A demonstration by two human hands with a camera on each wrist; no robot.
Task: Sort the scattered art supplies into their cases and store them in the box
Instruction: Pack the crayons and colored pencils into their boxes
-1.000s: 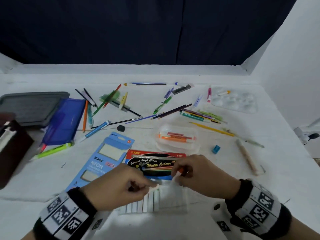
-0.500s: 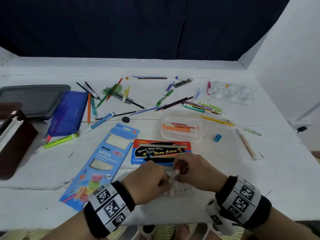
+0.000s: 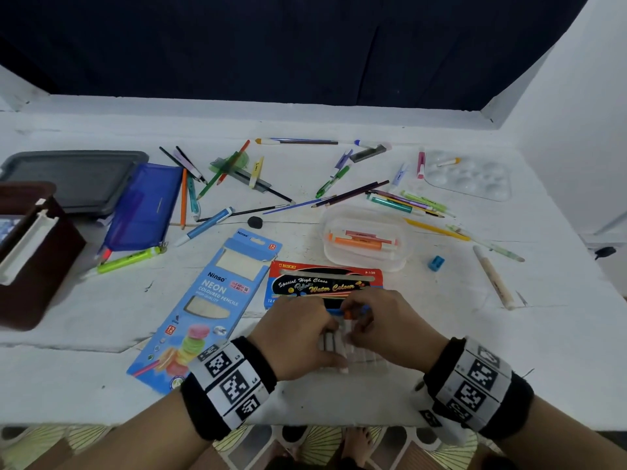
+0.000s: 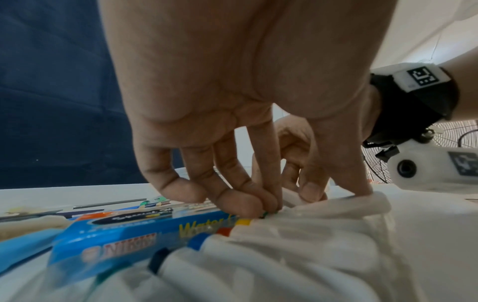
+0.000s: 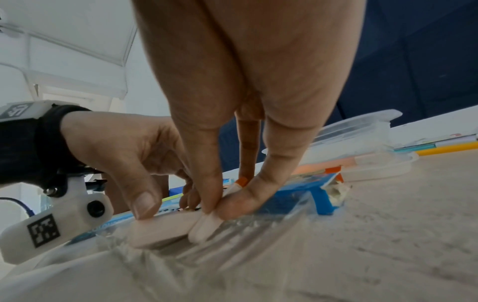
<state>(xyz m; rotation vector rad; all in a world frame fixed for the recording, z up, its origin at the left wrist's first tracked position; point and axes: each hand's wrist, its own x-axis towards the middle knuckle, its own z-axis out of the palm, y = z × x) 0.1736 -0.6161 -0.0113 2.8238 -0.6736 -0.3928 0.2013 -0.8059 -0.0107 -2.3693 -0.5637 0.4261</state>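
White table, dark curtain behind; both hands apparently pinch paint tubes.

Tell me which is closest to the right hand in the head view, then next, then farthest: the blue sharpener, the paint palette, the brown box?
From the right hand:
1. Blue sharpener, just beyond it, rightward.
2. Paint palette, far right corner.
3. Brown box, at the left edge.

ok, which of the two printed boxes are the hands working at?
The red-and-blue watercolour box, right of the tall blue pencil box. Both hands press paint tubes into its tray.
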